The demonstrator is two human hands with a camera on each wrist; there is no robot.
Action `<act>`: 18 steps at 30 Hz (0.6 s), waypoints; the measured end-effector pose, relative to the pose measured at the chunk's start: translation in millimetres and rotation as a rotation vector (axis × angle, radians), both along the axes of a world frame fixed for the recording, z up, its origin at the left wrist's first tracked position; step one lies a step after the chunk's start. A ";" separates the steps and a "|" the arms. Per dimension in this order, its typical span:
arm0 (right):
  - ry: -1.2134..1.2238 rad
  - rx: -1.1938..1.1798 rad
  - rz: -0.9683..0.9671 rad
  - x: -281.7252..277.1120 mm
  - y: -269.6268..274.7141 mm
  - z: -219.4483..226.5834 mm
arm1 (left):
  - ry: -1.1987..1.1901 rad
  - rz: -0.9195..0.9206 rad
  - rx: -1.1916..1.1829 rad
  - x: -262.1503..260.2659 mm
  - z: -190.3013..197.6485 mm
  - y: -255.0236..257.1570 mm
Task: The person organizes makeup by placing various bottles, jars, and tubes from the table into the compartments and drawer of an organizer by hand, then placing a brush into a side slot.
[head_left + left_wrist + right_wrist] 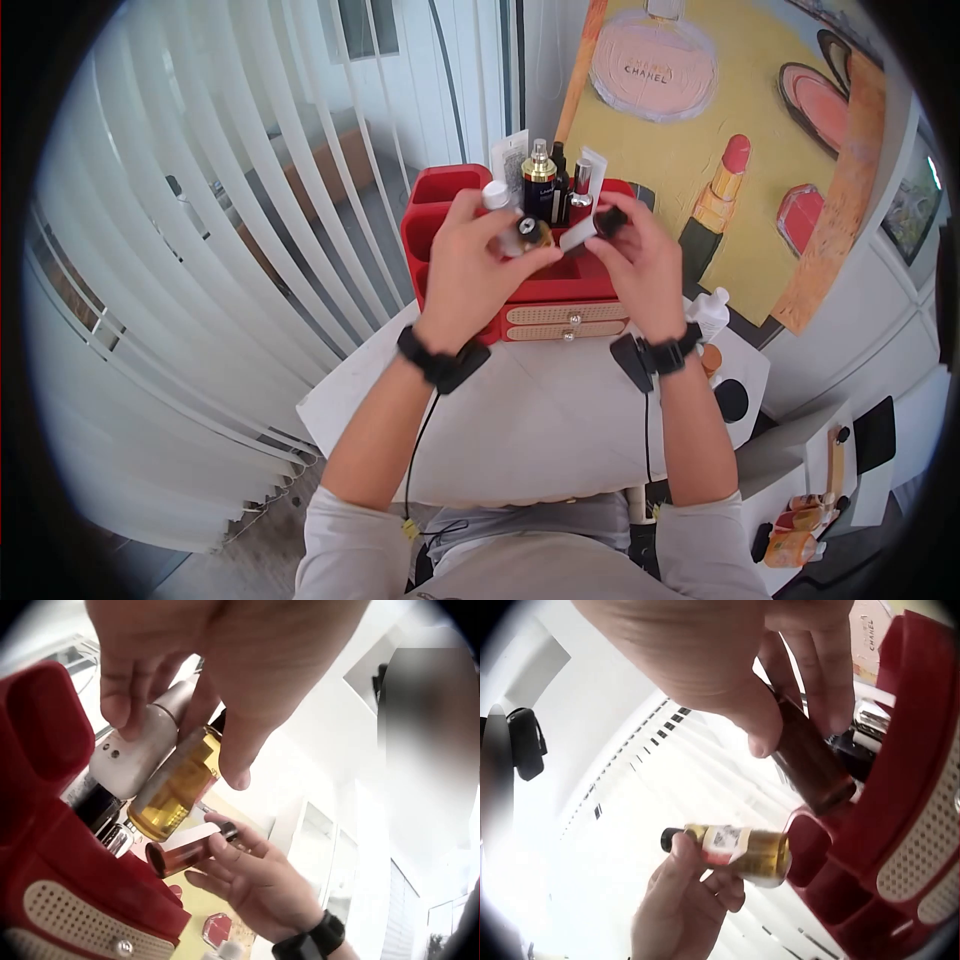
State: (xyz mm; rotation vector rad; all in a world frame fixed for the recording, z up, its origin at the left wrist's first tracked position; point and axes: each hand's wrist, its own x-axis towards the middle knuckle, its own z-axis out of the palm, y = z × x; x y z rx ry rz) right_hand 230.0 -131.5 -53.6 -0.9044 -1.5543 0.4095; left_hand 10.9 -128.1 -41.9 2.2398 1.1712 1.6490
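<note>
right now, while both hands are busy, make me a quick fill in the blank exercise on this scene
The left hand holds a bottle of ____ liquid. The right hand holds a darker bottle, whose colour is ____. The organizer, which stands on a white table, is ____. Its drawers have woven fronts and number ____.

Missing words: yellow; brown; red; two.
</note>
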 end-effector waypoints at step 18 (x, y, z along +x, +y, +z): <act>-0.378 -0.023 -0.046 -6.8 67.1 -22.2 | 0.035 0.212 -0.201 42.4 -3.4 53.8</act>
